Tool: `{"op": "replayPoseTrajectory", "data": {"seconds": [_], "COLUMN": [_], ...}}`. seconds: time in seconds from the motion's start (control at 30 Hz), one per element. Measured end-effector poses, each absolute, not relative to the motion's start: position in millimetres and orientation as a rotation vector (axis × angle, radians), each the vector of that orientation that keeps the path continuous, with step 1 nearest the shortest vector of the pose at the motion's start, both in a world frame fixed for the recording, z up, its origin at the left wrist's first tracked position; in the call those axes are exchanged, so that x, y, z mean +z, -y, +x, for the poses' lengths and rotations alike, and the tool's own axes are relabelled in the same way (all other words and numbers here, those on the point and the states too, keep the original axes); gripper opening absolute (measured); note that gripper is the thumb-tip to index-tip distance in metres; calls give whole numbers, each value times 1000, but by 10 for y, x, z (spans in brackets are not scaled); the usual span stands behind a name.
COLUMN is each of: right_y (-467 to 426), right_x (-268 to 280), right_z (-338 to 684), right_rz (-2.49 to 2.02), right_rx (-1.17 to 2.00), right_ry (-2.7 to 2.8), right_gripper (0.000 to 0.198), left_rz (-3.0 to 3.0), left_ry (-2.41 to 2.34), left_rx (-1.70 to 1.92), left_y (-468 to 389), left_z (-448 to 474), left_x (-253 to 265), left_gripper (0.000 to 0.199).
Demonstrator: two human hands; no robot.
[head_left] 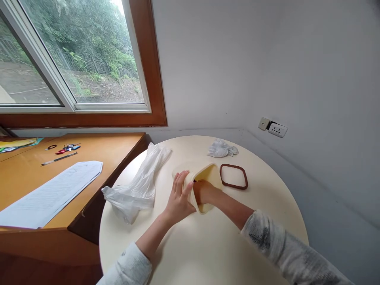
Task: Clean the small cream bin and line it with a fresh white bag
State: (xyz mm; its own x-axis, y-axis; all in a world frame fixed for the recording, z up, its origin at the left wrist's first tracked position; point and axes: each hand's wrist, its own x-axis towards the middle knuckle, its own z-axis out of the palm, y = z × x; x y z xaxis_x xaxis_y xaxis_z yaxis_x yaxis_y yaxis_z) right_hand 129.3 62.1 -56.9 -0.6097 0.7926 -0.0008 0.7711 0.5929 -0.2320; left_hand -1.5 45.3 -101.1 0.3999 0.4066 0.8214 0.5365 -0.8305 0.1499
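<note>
A cream plastic bin [213,174] with a squarish mouth lies tilted over the round table, its opening facing me. My left hand [179,200] grips its left side near the rim, thumb and fingers spread around the wall. My right hand [204,191] reaches through the mouth into the bin; its fingers are hidden inside, so what they hold or touch does not show. Just right of the bin lies a brown rounded-square ring [246,180], flat on the table. A long white plastic bag [138,186] is spread loosely to the left of my left hand.
A crumpled, knotted plastic bag [219,148] sits at the back of the round table [190,253]. On the wooden desk [118,144] at left are papers [59,194], a pen [59,158] and a bunch of keys [71,147]. A wall socket [278,129] is at right.
</note>
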Motion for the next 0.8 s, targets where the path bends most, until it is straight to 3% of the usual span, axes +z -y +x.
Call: {"op": "replayPoseTrajectory", "data": {"seconds": [0.23, 0.33, 0.43, 0.5, 0.67, 0.8], "right_y": [-587, -463, -251, -99, 103, 2], "right_x": [-432, -281, -125, -61, -69, -97], "right_z": [1157, 1351, 1627, 1818, 2225, 2451], "right_rz": [-1742, -1768, -1642, -1486, -1383, -1420], "right_rx": [101, 53, 14, 182, 1189, 1175], "right_ry": [2752, 2747, 2713, 2595, 1798, 1135], "right_gripper": [18, 11, 20, 19, 22, 20], "left_rz": [-2509, -2526, -2534, -2551, -2534, -2582], "left_ry": [908, 977, 987, 969, 1171, 1292], "left_rx": [-1454, -1497, -1518, -1510, -1528, -1495], "left_y": [-474, -491, -490, -479, -441, -407], "left_z": [-81, -117, -122, -115, -123, -140], "left_x": [-963, -947, -928, -912, -892, -880], "left_gripper": [115, 116, 116, 117, 124, 130]}}
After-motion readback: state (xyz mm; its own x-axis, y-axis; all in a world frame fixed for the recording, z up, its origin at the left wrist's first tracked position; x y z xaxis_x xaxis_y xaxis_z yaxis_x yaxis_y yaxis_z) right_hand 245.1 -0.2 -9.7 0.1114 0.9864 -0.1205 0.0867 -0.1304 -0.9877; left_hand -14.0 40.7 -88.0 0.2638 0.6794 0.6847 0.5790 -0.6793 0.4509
